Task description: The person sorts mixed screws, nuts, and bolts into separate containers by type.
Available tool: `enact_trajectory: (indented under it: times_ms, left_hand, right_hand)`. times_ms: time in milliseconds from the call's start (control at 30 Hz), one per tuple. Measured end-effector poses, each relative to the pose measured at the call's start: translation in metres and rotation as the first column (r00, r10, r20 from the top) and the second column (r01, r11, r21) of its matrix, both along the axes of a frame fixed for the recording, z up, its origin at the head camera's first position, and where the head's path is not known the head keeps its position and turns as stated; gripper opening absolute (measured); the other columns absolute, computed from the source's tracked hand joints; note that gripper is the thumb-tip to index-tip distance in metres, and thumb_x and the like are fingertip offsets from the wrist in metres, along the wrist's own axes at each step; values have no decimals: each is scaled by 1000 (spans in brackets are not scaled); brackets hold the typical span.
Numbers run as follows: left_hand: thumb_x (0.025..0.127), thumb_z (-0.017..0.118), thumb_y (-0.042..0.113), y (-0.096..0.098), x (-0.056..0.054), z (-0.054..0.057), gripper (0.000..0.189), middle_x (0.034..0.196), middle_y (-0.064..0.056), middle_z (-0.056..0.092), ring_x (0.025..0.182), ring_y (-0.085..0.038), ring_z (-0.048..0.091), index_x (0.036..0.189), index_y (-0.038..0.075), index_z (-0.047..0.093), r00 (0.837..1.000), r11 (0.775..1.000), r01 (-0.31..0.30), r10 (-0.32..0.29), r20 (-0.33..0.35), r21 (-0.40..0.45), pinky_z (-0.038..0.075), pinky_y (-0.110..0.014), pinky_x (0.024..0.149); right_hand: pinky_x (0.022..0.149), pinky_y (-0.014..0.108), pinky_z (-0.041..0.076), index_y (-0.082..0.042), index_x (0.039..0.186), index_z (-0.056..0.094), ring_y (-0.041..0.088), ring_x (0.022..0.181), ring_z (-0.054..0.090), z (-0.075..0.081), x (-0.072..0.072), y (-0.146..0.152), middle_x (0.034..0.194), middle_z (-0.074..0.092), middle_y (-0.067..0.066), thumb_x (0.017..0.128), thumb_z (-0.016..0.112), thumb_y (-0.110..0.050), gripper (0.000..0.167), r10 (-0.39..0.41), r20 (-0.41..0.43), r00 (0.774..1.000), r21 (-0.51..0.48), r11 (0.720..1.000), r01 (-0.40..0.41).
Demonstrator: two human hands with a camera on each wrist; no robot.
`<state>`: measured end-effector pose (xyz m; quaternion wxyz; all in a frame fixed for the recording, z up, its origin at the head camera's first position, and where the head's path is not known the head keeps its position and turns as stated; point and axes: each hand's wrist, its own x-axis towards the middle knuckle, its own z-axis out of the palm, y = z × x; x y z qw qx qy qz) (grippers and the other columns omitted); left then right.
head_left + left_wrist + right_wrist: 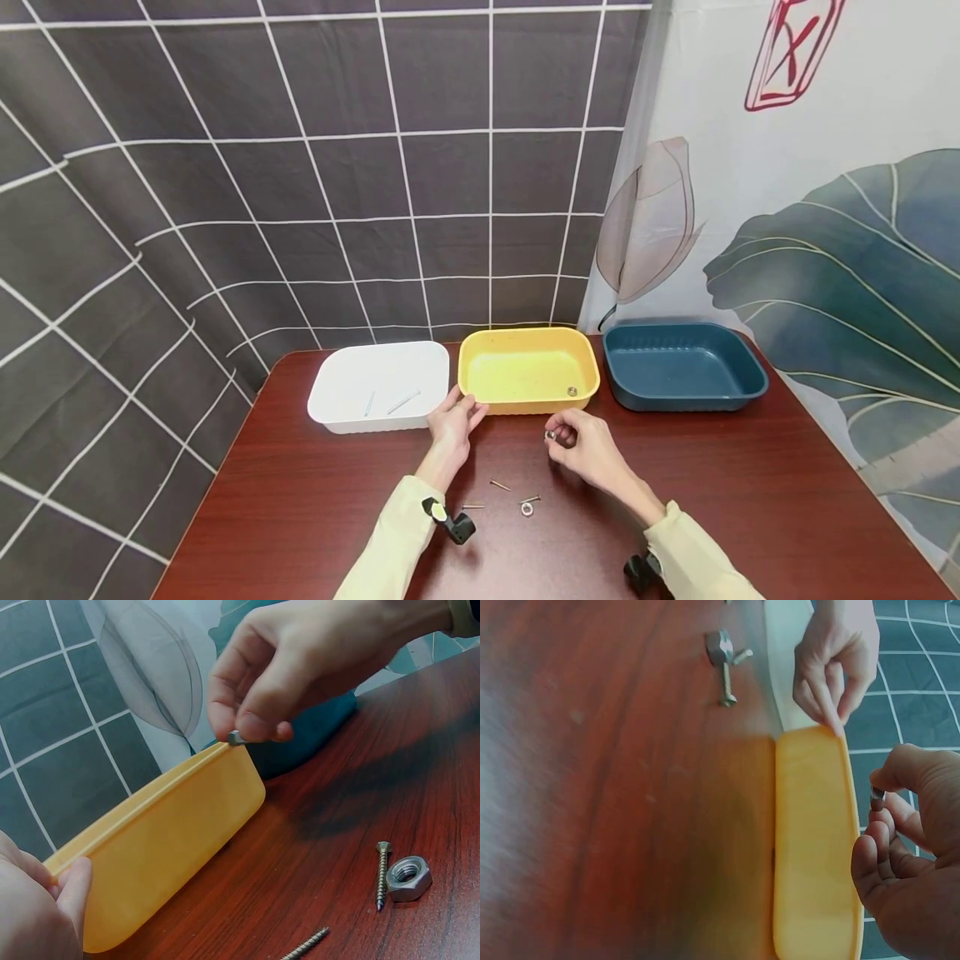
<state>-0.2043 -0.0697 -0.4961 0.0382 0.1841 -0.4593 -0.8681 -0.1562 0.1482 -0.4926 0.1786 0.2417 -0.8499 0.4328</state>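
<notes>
The left hand [452, 425] grips the front left corner of a yellow plastic bin [517, 407], its thumb against the outer wall in the left wrist view. Between thumb and fingertips, the right hand [585, 446] pinches a small metal nut [235, 738], held just in front of the bin's right side. Another nut [572, 391] lies inside the yellow bin near its right end. On the tabletop between the forearms are a larger hex nut [409, 879], a screw [382, 876] beside it, and two more screws, one of them the nearer screw [499, 484].
To the left stands a white bin [352, 426] holding two long screws [403, 402]. A dark blue bin [686, 401] is on the right. All three bins line the back edge of the reddish-brown table [277, 500], with a grey gridded cloth [442, 175] behind.
</notes>
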Motion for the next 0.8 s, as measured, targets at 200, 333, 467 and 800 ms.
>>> enact_trajectory:
  times_ms: [200, 333, 467, 800]
  left_hand:
    - [93, 53, -16, 0, 1, 1, 50, 115, -24, 58, 72, -15, 64, 142, -14, 42, 1000, 1000, -3, 3, 4, -13, 62, -33, 80]
    - [93, 53, -16, 0, 1, 1, 50, 110, -21, 60, 71, -14, 63, 142, -15, 42, 1000, 1000, -6, 6, -2, -18, 62, -33, 79]
    - [93, 53, -16, 0, 1, 2, 49, 106, -19, 60, 70, -14, 63, 141, -15, 43, 1000, 1000, -9, 9, -7, -17, 62, -33, 79]
    - [94, 53, -16, 1, 1, 2, 52, 120, -26, 56, 70, -13, 63, 144, -15, 39, 1000, 1000, -6, 6, 4, -20, 62, -32, 79]
  right_hand:
    - [56, 21, 52, -8, 84, 68, 12, 68, 57, 10, -16, 1, 76, 60, -4, 73, 77, 7, 21, -25, 29, 999, 2, 1000, 25]
    - [58, 22, 52, -8, 84, 68, 14, 69, 57, 16, -26, 2, 75, 60, -3, 74, 78, 5, 19, -49, 32, 998, 8, 999, 49]
    - [59, 23, 53, -6, 83, 68, 14, 69, 57, 19, -36, 3, 76, 61, -1, 74, 78, 3, 17, -83, 15, 996, 15, 996, 82]
    - [59, 24, 50, -3, 82, 68, 17, 67, 57, 17, -55, 9, 73, 62, 2, 74, 76, 2, 12, -186, 15, 982, 22, 982, 186]
